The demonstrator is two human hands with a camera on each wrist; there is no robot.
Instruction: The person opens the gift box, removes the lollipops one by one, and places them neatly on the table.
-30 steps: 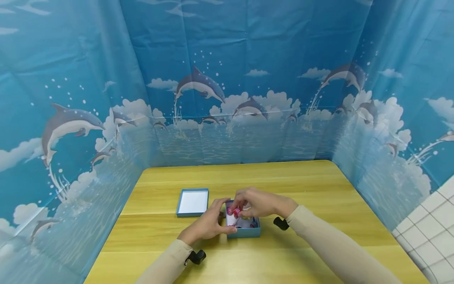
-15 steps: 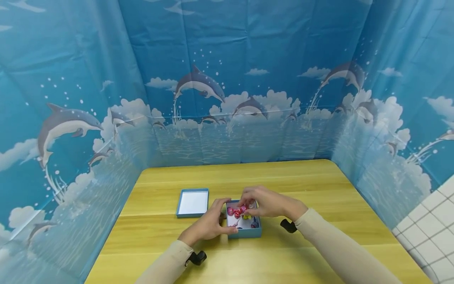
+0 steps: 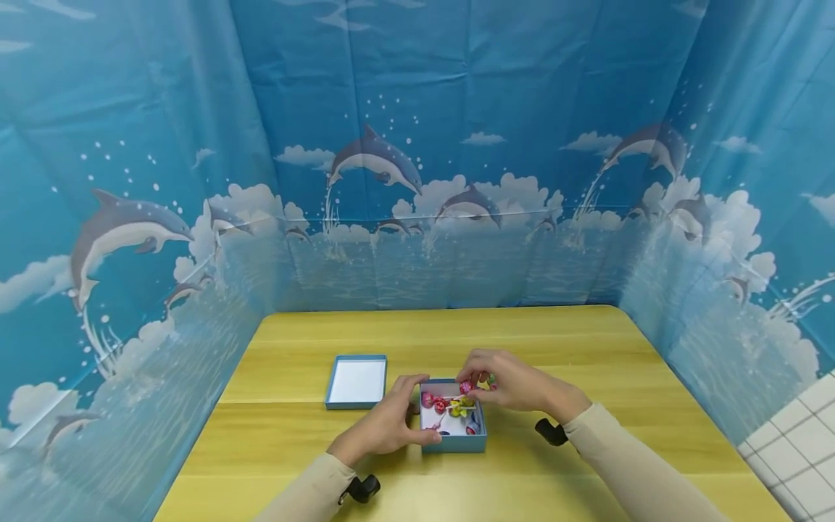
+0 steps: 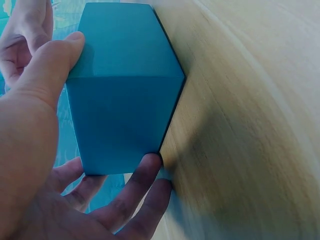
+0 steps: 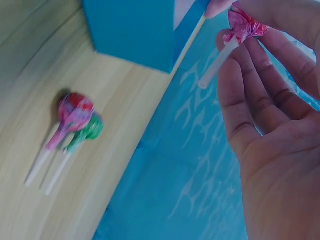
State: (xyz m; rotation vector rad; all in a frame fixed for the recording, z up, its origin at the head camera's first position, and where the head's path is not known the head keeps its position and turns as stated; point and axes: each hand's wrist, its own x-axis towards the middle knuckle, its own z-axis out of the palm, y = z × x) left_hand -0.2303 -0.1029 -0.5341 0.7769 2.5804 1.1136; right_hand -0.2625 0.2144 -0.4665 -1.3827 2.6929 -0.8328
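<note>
My left hand (image 3: 390, 422) holds the blue box (image 3: 454, 444) by its left side, thumb at the near corner and fingers at the far one. In the left wrist view the thumb presses the box's rim and the fingers reach round its wall. Several wrapped lollipops lie inside, among them a red lollipop (image 3: 440, 407) and a yellow lollipop (image 3: 459, 408). Over the box's far right corner, my right hand (image 3: 512, 382) pinches a pink lollipop (image 5: 245, 24) by its wrapped head. Its white stick points away from the palm in the right wrist view.
The box's lid (image 3: 356, 383) lies inside up to the left of the box on the yellow wooden table (image 3: 554, 337). A pink-and-red lollipop (image 5: 76, 111) and a green lollipop (image 5: 91, 129) lie together on the table, right of the box. Dolphin-print curtains (image 3: 417, 261) surround the table.
My right hand has moved right, from inside the box to its right rim, with the pink lollipop in its fingers. The left hand stays on the box.
</note>
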